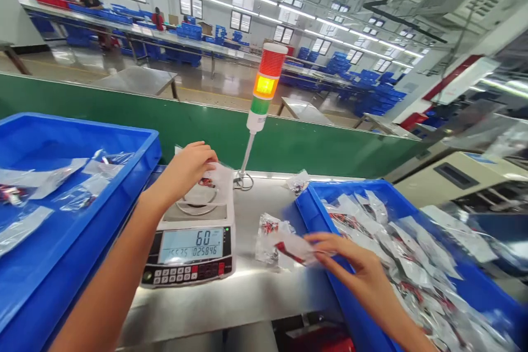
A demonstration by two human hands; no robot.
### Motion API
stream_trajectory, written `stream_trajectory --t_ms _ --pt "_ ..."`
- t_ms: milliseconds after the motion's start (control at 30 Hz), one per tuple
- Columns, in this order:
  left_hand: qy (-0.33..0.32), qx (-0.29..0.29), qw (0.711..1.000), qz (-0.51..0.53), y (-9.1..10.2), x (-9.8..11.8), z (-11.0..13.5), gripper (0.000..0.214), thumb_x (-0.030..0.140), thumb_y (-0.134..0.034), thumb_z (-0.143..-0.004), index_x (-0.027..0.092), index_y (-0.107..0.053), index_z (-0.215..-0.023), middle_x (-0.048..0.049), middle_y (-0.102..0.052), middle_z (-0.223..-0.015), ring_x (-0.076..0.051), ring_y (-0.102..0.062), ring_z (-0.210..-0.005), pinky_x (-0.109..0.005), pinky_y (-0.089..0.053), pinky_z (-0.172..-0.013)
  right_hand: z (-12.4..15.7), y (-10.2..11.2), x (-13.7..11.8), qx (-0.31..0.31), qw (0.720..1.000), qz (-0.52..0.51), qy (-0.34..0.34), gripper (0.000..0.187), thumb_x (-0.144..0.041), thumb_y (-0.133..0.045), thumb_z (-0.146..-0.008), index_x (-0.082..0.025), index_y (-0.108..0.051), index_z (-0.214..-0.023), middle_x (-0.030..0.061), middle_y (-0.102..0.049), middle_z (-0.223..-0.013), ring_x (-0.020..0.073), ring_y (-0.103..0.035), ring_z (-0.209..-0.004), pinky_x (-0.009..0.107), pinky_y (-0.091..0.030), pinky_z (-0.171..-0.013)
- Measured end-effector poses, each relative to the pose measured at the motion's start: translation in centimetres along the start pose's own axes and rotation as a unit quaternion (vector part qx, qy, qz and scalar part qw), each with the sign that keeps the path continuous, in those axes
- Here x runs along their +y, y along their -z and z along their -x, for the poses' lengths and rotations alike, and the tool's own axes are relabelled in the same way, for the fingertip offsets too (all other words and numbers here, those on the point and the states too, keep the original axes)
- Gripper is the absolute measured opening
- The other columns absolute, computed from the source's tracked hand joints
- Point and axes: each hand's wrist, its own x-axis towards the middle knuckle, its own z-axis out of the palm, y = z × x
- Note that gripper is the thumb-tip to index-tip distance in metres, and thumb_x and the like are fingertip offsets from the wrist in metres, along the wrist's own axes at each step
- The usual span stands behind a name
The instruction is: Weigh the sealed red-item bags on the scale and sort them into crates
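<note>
Pinched between fingers and thumb of the left hand [185,171], a clear plastic packet [218,179] is held centred over the digital scale [187,256], while a second packet [291,248] is gripped by the right hand [342,261] beside the blue bin [313,198] on the steel bench [247,308].

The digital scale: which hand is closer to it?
Left. The left hand holds a clear plastic bag just above the digital scale. The right hand, pinching another bag, is farther off to the side, by the rim of the blue crate.

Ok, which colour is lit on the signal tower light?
Amber, its middle segment, between red and green; head view.
</note>
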Motion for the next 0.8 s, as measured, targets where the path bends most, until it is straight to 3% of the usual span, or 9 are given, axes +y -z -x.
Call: stream_trajectory --t_ms 67,133,200,300,367,467,567,633,800 --pt "-0.05 0.018 0.999 0.008 0.7 3.3 1.2 0.021 0.019 -0.046 -0.096 0.021 -0.062 -0.082 -0.005 -0.068 -0.088 -0.025 -0.061 -0.097 -0.038 -0.049 -0.088 -0.4 -0.2 -2.5 -0.022 0.998 0.003 0.058 0.023 -0.043 -0.063 -0.096 -0.033 -0.082 -0.087 0.0019 -0.06 -0.149 0.0307 -0.06 -0.134 0.047 -0.051 -0.111" --pt "-0.139 0.01 0.99 -0.003 0.2 6.8 2.0 0.017 0.019 -0.048 -0.095 0.023 -0.063 -0.087 -0.0034 -0.068 -0.089 -0.023 -0.063 -0.085 -0.032 -0.046 -0.07 -0.9 -0.6 -4.4 -0.036 0.994 0.008 0.1 0.02 -0.04 -0.065 -0.096 -0.032 -0.082 -0.09 -0.0003 -0.039 -0.165 0.032 -0.041 -0.149 0.054 -0.039 -0.121" --pt "-0.204 -0.024 0.979 0.003 -1.3 9.8 2.3 0.017 0.017 -0.049 -0.095 0.023 -0.064 -0.087 -0.001 -0.068 -0.085 -0.019 -0.063 -0.07 -0.03 -0.04 -0.058 -1.4 -1.2 -4.9 -0.049 0.992 -0.005 0.119 0.016 -0.036 -0.067 -0.095 -0.03 -0.082 -0.093 0.0039 -0.051 -0.157 0.0292 -0.051 -0.142 0.048 -0.044 -0.116" --pt "-0.216 0.001 0.976 0.025 -4.1 12.4 2.5 0.027 0.019 -0.041 -0.102 0.021 -0.066 -0.092 -0.0015 -0.07 -0.087 -0.019 -0.067 -0.068 -0.029 -0.042 -0.057 -1.9 -2.3 -3.0 -0.03 0.996 -0.042 0.073 0.015 -0.032 -0.069 -0.094 -0.024 -0.081 -0.092 0.005 -0.079 -0.108 0.0201 -0.074 -0.099 0.031 -0.059 -0.088" --pt "-0.188 0.097 0.976 0.045 -5.7 12.8 2.9 0.033 0.028 -0.035 -0.107 0.02 -0.066 -0.103 -0.0053 -0.073 -0.101 -0.022 -0.071 -0.085 -0.031 -0.05 -0.068 -2.2 -2.9 -0.7 0.016 0.999 -0.039 0.005 0.017 -0.033 -0.07 -0.093 -0.02 -0.08 -0.089 0.0025 -0.08 -0.088 0.0179 -0.074 -0.078 0.027 -0.058 -0.07" --pt "-0.133 0.199 0.966 0.095 -7.5 12.5 4.6 0.035 0.039 -0.034 -0.108 0.02 -0.063 -0.116 -0.0069 -0.072 -0.116 -0.024 -0.07 -0.105 -0.034 -0.053 -0.088 -2.5 -2.7 2.5 0.049 0.996 0.047 -0.064 0.019 -0.03 -0.069 -0.092 -0.02 -0.076 -0.107 0.0017 -0.081 -0.092 0.0193 -0.074 -0.08 0.029 -0.059 -0.071" --pt "-0.104 0.187 0.966 0.142 -10.1 12.4 7.2 0.035 0.043 -0.036 -0.107 0.024 -0.064 -0.115 -0.0033 -0.073 -0.113 -0.021 -0.072 -0.103 -0.031 -0.056 -0.089 -2.7 -0.6 4.7 0.064 0.986 0.13 -0.078 0.035 -0.026 -0.066 -0.094 -0.023 -0.066 -0.128 0.0042 -0.079 -0.115 0.0209 -0.074 -0.101 0.034 -0.06 -0.087" --pt "-0.101 0.164 0.966 0.171 -12.3 12.5 9.3 0.036 0.044 -0.036 -0.107 0.025 -0.066 -0.111 -0.001 -0.075 -0.109 -0.019 -0.074 -0.097 -0.029 -0.059 -0.085 -2.3 1.8 6.3 0.1 0.974 0.174 -0.104 0.03 -0.029 -0.059 -0.098 -0.02 -0.065 -0.126 0.0085 -0.074 -0.124 0.0229 -0.07 -0.112 0.039 -0.056 -0.097" --pt "-0.061 0.126 0.959 0.246 -16.1 12.1 14.0 0.034 0.046 -0.042 -0.105 0.026 -0.07 -0.105 -0.0004 -0.077 -0.107 -0.019 -0.076 -0.096 -0.026 -0.062 -0.084 1.0 7.4 11.3 0.18 0.895 0.318 -0.255 0.03 -0.037 -0.065 -0.096 -0.015 -0.066 -0.117 0.0148 -0.068 -0.126 0.0288 -0.064 -0.117 0.05 -0.053 -0.099"
